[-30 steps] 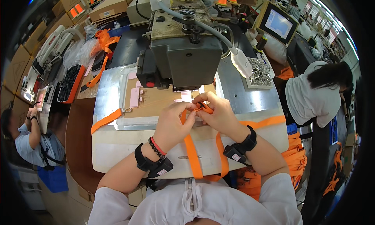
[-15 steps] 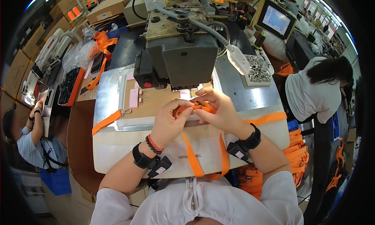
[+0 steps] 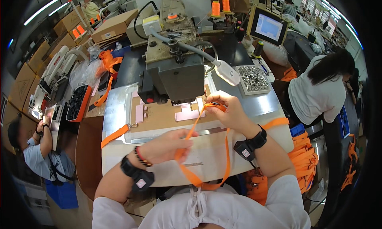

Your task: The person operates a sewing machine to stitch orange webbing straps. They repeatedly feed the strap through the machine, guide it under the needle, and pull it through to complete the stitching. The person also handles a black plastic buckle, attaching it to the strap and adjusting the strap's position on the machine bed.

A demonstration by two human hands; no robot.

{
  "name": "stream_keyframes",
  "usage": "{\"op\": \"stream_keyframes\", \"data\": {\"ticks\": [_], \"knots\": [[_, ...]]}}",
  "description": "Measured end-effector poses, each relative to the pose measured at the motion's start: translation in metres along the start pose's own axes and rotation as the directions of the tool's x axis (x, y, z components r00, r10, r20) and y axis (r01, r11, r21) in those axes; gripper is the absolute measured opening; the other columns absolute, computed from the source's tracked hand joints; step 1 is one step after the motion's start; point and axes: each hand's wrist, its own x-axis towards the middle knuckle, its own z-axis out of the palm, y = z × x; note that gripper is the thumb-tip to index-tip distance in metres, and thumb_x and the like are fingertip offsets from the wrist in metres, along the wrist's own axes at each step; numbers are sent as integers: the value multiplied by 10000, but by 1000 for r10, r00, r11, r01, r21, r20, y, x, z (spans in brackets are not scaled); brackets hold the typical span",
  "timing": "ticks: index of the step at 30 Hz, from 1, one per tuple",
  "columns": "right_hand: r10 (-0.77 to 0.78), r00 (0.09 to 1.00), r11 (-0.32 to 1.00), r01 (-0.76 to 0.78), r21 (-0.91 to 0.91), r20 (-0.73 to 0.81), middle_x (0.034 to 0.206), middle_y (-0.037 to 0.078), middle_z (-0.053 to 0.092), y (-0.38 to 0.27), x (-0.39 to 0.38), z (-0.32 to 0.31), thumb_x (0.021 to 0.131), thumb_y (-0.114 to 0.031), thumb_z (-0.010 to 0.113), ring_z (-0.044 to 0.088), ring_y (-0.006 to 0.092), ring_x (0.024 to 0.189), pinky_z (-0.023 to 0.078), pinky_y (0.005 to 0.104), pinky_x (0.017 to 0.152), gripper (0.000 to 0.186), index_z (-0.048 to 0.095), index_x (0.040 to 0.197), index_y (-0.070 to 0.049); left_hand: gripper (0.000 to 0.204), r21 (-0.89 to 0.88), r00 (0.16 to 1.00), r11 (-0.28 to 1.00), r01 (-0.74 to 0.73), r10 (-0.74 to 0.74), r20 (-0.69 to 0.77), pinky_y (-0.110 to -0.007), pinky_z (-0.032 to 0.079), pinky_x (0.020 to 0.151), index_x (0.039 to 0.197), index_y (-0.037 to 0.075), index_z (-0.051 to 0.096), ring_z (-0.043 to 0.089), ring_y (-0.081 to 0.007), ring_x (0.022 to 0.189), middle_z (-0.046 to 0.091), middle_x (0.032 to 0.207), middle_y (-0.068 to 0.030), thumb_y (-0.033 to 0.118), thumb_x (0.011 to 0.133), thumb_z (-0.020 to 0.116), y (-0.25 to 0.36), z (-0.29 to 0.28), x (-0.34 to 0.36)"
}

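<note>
My right hand (image 3: 227, 114) is closed on an orange strap (image 3: 216, 105) with a small black piece, likely a buckle, just below the sewing machine head (image 3: 173, 79). My left hand (image 3: 171, 145), lower and to the left, grips the same strap where it runs down toward me and loops back up over the table edge. An orange strap end with a metal hook (image 3: 132, 125) lies at the left on the fixture plate (image 3: 115, 101), whose cardboard (image 3: 158, 113) carries pink blocks (image 3: 139, 113).
A tray of metal hooks (image 3: 254, 79), a screen (image 3: 266, 28) and thread cones (image 3: 215, 8) stand behind. Co-workers work at left (image 3: 43, 161) and right (image 3: 312, 97). A box of black parts (image 3: 78, 101), a cardboard bin (image 3: 89, 149) and piled orange straps (image 3: 302, 161) flank the table (image 3: 131, 159).
My left hand has moved down and left along the strap, away from my right hand, stretching it between them; earlier they were together. The view has shifted, showing more of the background.
</note>
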Motion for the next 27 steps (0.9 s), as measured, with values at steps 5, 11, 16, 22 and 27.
{"op": "stream_keyframes", "data": {"ticks": [5,11,16,22,27], "knots": [[-185,981,952,163,-259,-62,928,113,697,10,1,-5,870,16,659,678,160,839,537,282,763,100,662,969,28,403,485,933,873,-61,222,-282,-229,431,495,1277,22,550,531,-87,509,609,725,-24,203,938,673,50,-58,-53],[-241,970,940,236,-248,8,919,96,697,30,5,5,823,47,682,649,149,773,512,261,697,142,679,958,2,583,925,827,300,232,440,-350,-314,527,697,1255,6,599,681,-241,776,693,908,-127,362,825,767,52,-101,-48],[-139,987,976,150,-158,76,933,67,723,23,-2,17,825,29,717,618,90,750,489,235,667,126,698,942,-12,637,965,750,-250,77,653,109,-381,454,1008,1280,-2,600,594,-360,1155,667,1113,-202,429,827,724,37,-65,-24],[-129,987,976,144,-164,98,964,66,727,10,-9,29,830,12,740,682,102,844,530,230,683,193,679,1012,-14,465,927,843,343,-152,534,-60,-336,506,848,1150,-51,630,659,-272,934,692,999,-163,380,985,568,26,-27,30],[-228,974,962,225,-152,-3,977,93,737,15,-10,30,835,-30,731,725,191,900,554,273,708,330,617,1144,-17,396,481,982,868,-125,178,-66,-246,474,712,1026,27,641,596,-107,799,655,901,-37,411,1015,546,28,-32,48]]}}
